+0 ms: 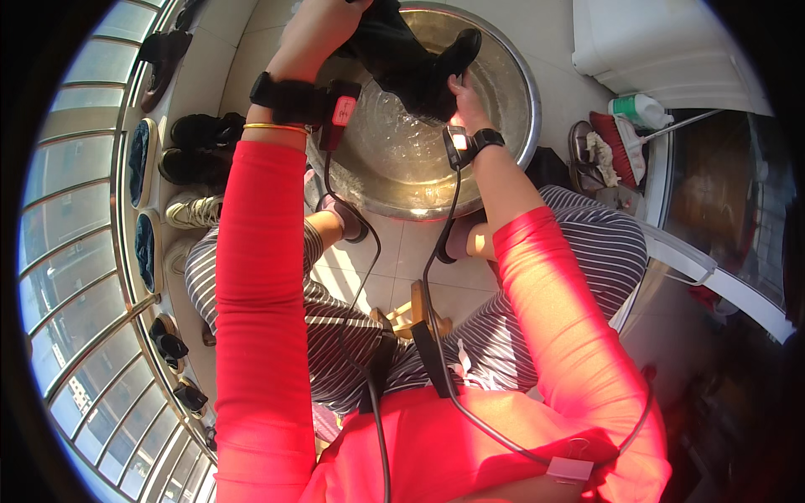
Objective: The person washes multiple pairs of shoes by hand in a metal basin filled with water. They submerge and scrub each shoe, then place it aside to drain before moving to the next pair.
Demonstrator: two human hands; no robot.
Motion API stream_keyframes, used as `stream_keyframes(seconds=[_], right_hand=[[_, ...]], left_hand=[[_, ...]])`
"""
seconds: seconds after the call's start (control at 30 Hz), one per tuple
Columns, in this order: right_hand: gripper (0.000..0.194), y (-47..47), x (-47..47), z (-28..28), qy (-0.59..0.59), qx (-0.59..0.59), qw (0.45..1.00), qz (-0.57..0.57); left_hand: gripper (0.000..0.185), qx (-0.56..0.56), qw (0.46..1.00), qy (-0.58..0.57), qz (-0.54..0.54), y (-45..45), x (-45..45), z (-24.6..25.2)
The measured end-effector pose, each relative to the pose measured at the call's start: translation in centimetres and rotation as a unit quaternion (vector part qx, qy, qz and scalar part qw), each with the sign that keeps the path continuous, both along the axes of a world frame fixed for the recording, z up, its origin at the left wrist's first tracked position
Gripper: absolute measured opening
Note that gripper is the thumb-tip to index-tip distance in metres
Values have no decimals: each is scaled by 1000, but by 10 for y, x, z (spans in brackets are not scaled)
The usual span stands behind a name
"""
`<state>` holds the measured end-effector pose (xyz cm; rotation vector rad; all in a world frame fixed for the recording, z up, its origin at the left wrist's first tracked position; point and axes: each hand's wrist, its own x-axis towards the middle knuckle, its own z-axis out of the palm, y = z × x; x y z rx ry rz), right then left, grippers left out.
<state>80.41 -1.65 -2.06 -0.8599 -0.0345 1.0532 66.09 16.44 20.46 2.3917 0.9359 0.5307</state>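
A tall black boot [409, 60], wet-looking, is held over a wide metal basin [531, 119]. My left hand [327, 25] is at the top edge of the view, closed around the upper end of the boot; its fingertips are partly cut off. Near the lower end, my right hand [470, 104] grips the boot, with its fingers partly hidden behind the black material. Clear water [409, 144] lies in the basin below, rippling and catching sunlight. A pale, frayed edge shows under the boot beside my right hand, too unclear to name.
Cables run from both wrist devices. Several shoes [195, 207] line the ledge by the barred window [82, 144] at left. At right are a red-bristled broom [613, 141], a white-and-green bottle [641, 112], a brown shoe [582, 154] and a white appliance [654, 50]. A wooden stool [418, 305] shows between my legs.
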Motion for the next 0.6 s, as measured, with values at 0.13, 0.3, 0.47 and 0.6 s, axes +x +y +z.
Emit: stream_keyframes(seconds=[0.13, 0.3, 0.47, 0.6], right_hand=[[73, -3, 51, 40, -147, -100, 984, -13], [77, -7, 87, 86, -400, -180, 899, -16], [73, -6, 97, 146, -503, -195, 841, 46], [68, 11, 76, 198, -600, -91, 794, 39]], left_hand=[[45, -87, 992, -74, 50, 22, -22, -39], [44, -512, 800, -267, 161, 20, -49, -112], [40, -674, 654, -312, 142, 8, -57, -172], [41, -766, 537, -334, 114, -10, -47, -207]])
